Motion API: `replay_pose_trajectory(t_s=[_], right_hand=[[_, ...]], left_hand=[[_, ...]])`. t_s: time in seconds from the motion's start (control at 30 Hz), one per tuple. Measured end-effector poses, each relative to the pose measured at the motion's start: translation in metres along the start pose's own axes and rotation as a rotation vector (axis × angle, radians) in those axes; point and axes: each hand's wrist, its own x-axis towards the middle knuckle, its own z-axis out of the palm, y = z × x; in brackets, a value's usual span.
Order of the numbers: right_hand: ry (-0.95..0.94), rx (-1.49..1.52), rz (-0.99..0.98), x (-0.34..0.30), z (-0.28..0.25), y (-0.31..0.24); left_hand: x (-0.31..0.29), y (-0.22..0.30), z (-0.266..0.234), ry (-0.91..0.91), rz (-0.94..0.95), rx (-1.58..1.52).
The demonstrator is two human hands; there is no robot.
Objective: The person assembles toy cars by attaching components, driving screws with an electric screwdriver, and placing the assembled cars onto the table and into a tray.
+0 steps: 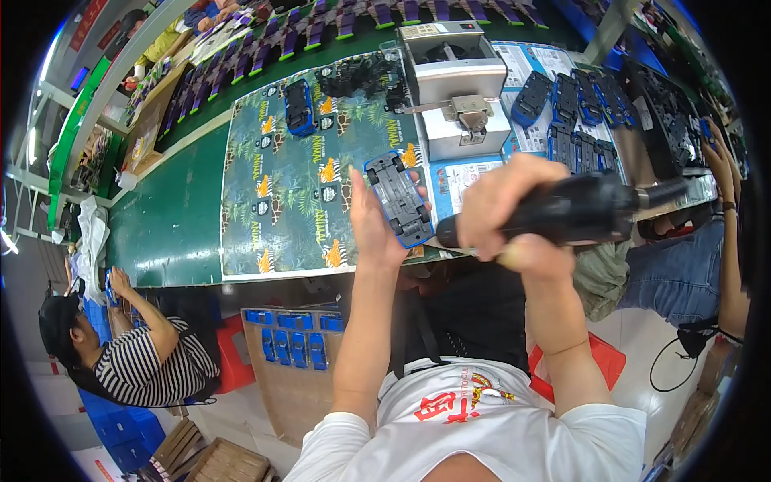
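Note:
My left hand [371, 229] holds a blue toy car [399, 201] turned upside down, its black underside facing up, over the table's front edge. My right hand [491, 205] is closed around a black power screwdriver [566, 213], which lies roughly level with its tip end toward the car. Whether the tip touches the car is hard to make out. Behind the car stands a metal box-shaped machine [467, 132], perhaps a screw feeder. Another blue car [299, 108] lies on the patterned mat [281, 201], near a heap of small black parts [361, 76].
Several upturned blue cars [564, 100] lie right of the machine, beside a black bin [658, 112] of parts. A belt with purple toys [345, 28] runs behind. A board with blue cars [295, 341] is below left. Co-workers sit left [152, 361] and right [675, 257].

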Motion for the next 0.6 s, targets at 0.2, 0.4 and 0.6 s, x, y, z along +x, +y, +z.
replay_pose_trajectory(t_s=[0.2,0.4,0.6], right_hand=[[0.063,0.064,-0.097,-0.019,-0.036,-0.026],[0.142,-0.021,-0.087,-0.043,-0.043,-0.038],[0.171,-0.019,-0.039,-0.058,-0.051,-0.034]], left_hand=[[0.0,0.019,0.007,0.047,0.281,0.54],[0.005,0.083,-0.009,-0.596,0.939,2.387],[-0.051,0.196,-0.06,-0.31,0.676,2.806]])
